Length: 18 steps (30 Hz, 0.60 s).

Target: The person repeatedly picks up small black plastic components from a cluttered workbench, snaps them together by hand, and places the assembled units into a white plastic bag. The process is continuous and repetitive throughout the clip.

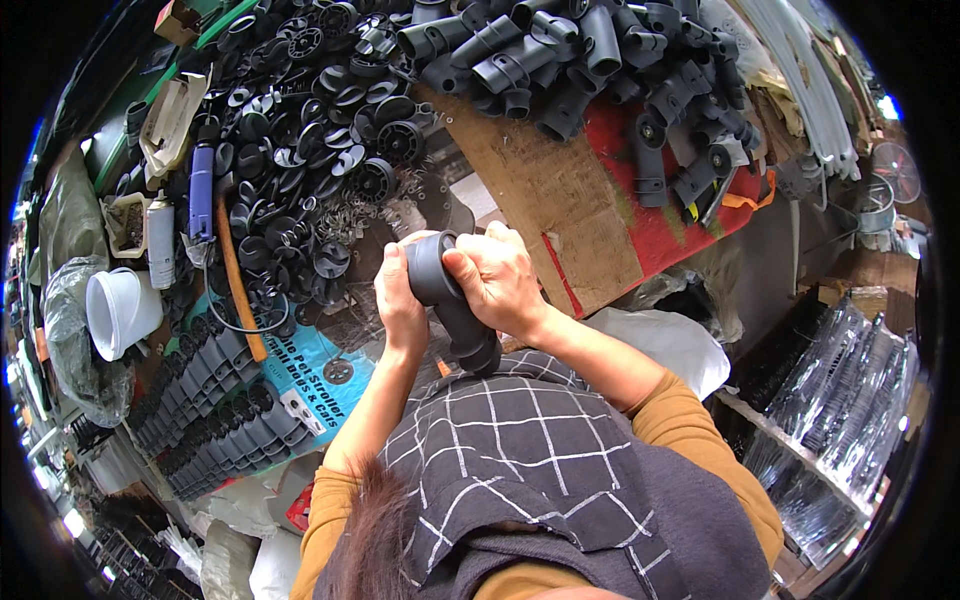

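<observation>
Above my lap, both hands are on a black plastic tube fitting (462,322) with a wide rounded upper end and a narrower lower end near my checked apron (510,440). My left hand (400,305) is closed on the left side of the wide end. My right hand (497,278) grips the right side, its thumb pressed against the fitting near the top. Part of the grip is hidden behind the fitting. Just beyond my hands lie loose small metal pieces (385,205) and many black wheel parts (300,150).
More black tube fittings (560,60) are heaped on cardboard (540,190) and a red surface. At left are a purple-bodied tool (202,190), a wooden-handled hammer (238,290), a spray can (160,245) and a white bucket (122,312). Rows of grey-black parts (235,445) lie near a blue printed sheet (312,380).
</observation>
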Each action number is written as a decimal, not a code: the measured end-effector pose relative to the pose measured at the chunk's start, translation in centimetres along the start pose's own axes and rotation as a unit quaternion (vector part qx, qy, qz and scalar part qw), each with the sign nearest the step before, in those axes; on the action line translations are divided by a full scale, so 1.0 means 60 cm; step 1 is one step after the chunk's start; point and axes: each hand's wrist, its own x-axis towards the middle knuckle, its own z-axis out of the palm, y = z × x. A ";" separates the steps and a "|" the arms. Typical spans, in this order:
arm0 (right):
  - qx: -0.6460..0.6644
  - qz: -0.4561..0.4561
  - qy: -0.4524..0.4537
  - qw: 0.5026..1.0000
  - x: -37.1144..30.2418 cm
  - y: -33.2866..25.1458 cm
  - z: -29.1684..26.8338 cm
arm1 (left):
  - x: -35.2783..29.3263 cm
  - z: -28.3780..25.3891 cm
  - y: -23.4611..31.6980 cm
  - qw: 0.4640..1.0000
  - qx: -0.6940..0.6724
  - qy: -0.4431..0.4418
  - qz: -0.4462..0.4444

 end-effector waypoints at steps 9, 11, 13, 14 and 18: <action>0.148 0.242 -0.063 0.957 -0.067 0.006 -0.004 | 0.050 0.032 -0.042 0.974 -0.076 0.019 -0.213; 0.118 0.227 -0.014 0.967 -0.080 0.039 -0.009 | 0.061 0.035 -0.064 0.962 -0.034 -0.026 -0.269; 0.008 0.220 0.077 0.972 -0.089 0.082 -0.014 | 0.056 0.027 -0.082 0.962 0.058 -0.046 -0.264; -0.007 0.254 0.099 0.962 -0.093 0.102 -0.021 | 0.057 0.019 -0.087 0.965 0.102 -0.033 -0.238; -0.155 0.349 0.020 0.924 -0.072 0.141 -0.053 | 0.048 -0.022 -0.089 0.971 0.136 -0.008 -0.199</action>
